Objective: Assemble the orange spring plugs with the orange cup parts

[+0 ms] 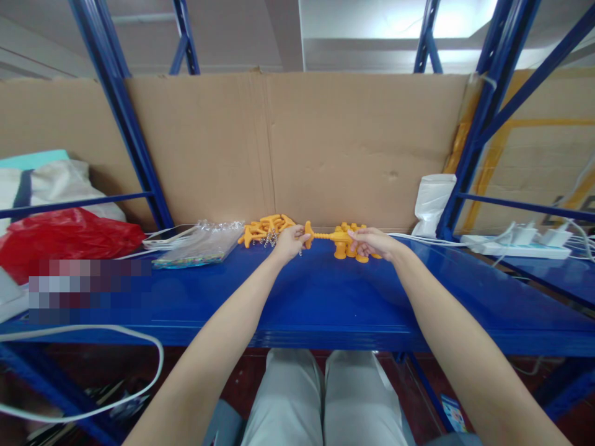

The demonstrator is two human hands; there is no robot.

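Note:
My left hand (291, 241) is closed on a yellow T-handled screw (308, 234), pinching it by the crosspiece. Its threaded shaft points to the right and meets a yellow tube-like piece (341, 236), which the fingers of my right hand (372, 241) grip. How far the thread sits inside that piece I cannot tell. Beside my left hand lies a pile of yellow T-shaped handles (267, 228) with small metal chains. Under and behind my right hand stand several yellow pieces with round flared ends (341, 250).
The blue shelf (325, 297) is backed by a cardboard sheet (348, 136). On the left are clear plastic bags (202, 244) and a red bag (69, 238). To the right stand a white pouch (432, 201) and a power strip (515, 246) with cables. Blue posts rise on both sides.

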